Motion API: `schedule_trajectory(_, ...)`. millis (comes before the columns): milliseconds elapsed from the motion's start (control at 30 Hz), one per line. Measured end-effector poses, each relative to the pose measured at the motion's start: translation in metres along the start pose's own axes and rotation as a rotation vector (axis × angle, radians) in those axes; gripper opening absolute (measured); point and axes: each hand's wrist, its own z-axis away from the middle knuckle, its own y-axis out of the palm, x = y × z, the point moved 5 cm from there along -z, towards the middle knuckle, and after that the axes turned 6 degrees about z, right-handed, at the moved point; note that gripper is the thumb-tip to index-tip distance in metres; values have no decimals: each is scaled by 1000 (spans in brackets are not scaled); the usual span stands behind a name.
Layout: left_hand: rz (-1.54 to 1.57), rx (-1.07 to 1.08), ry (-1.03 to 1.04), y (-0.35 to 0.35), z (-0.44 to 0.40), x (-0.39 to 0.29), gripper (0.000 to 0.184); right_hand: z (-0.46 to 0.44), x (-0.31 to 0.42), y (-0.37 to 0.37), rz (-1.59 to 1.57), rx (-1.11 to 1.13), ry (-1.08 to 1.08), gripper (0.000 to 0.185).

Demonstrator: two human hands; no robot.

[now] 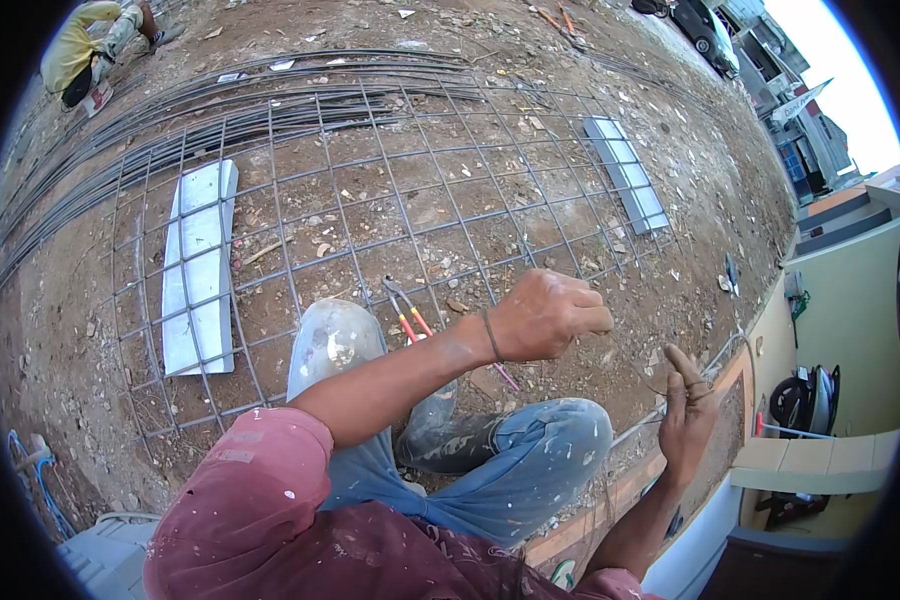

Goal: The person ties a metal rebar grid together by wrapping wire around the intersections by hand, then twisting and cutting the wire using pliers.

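My left hand (555,315), with a dark band at its wrist, is closed in a fist above the ground past my knees. What its fingers hold is hidden. Lower and to the right, my right hand (688,410) has its fingers closed on a thin wire (703,394), which loops about them. A faint strand shows between the two hands. Pincers with red and yellow handles (407,314) lie by my knee, jaws toward the steel bar mesh (375,158). The mesh spreads in front of me, apart from both hands.
Two pale blocks, one at left (198,290) and one at right (625,178), lie under the mesh. Loose steel bars (300,115) run behind it. A crouching person (70,55) is at the far left. A low wall edge (760,350) borders the right side.
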Motion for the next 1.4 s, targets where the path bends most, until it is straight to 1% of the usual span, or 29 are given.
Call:
schedule_trajectory(67,-71,6,16,-23,-4,13,17,32,8,49,-579,502,246,33)
schedule_trajectory(100,-143,20,38,-28,-5,17,15,51,18,64,-801,762,309,35)
schedule_trajectory(133,-79,71,16,-22,-1,23,13,68,30,74,-1024,1022,371,37)
schedule_trajectory(167,-72,75,13,-8,5,26,13,72,35,76,-1027,1020,380,37)
schedule_trajectory(233,244,34,-126,33,19,29,14,62,60,55,-1659,801,35,40)
schedule_trajectory(300,333,115,-193,67,34,10,21,33,47,15,-1943,84,-103,40)
schedule_trajectory(367,404,264,-223,92,42,-19,21,17,21,-23,-1414,-611,112,36)
schedule_trajectory(400,415,264,-224,93,42,-28,21,19,6,-27,-1404,-613,118,36)
schedule_trajectory(467,246,435,-103,97,36,-45,15,17,-10,-21,-459,-147,117,36)
schedule_trajectory(500,254,430,-105,92,32,-44,15,25,-3,-10,-264,32,217,35)
schedule_trajectory(533,150,391,-44,81,27,-37,11,38,-8,12,-271,168,255,34)
schedule_trajectory(600,-22,363,57,59,17,-24,6,67,2,49,-535,479,354,33)
schedule_trajectory(633,-19,361,57,58,16,-20,6,74,8,55,-532,480,356,33)
schedule_trajectory(700,137,520,56,67,21,-17,12,93,21,74,-826,728,476,33)
schedule_trajectory(733,142,523,59,76,28,-18,12,95,16,74,-827,725,481,33)
schedule_trajectory(800,122,-86,-64,79,37,-14,37,85,8,61,-1546,470,471,32)
schedule_trajectory(833,131,-96,-65,89,40,-21,37,83,4,57,-1532,470,476,32)
schedule_trajectory(900,263,-564,-492,92,58,-16,67,75,-9,33,-1612,19,401,35)
schedule_trajectory(933,274,-564,-475,104,63,-21,67,73,-10,28,-1544,-42,451,30)
schedule_trajectory(967,792,-392,-633,133,69,-18,74,72,-8,30,-1542,-59,435,30)
schedule_trajectory(1000,1301,-173,-777,157,72,-23,82,76,-11,37,-1096,-61,478,29)
schedule_trajectory(1033,1302,-159,-767,144,66,-29,82,76,-2,40,-651,-61,512,27)
schedule_trajectory(1067,1422,137,-765,140,62,-45,77,73,14,49,-608,49,543,20)
schedule_trajectory(1100,1521,441,-756,134,62,-61,73,77,17,59,-611,35,542,20)
schedule_trajectory(1167,1496,480,-788,121,63,-62,67,84,20,86,-551,176,438,17)
schedule_trajectory(1233,1475,512,-815,122,67,-60,60,73,34,86,-482,193,405,13)
schedule_trajectory(1300,1706,229,-621,115,60,-52,49,61,43,82,-408,208,368,14)
schedule_trajectory(1367,1761,232,-608,111,58,-50,47,52,57,78,-313,222,196,12)
schedule_trajectory(1400,1759,220,-599,108,55,-51,47,48,62,72,-307,214,194,12)
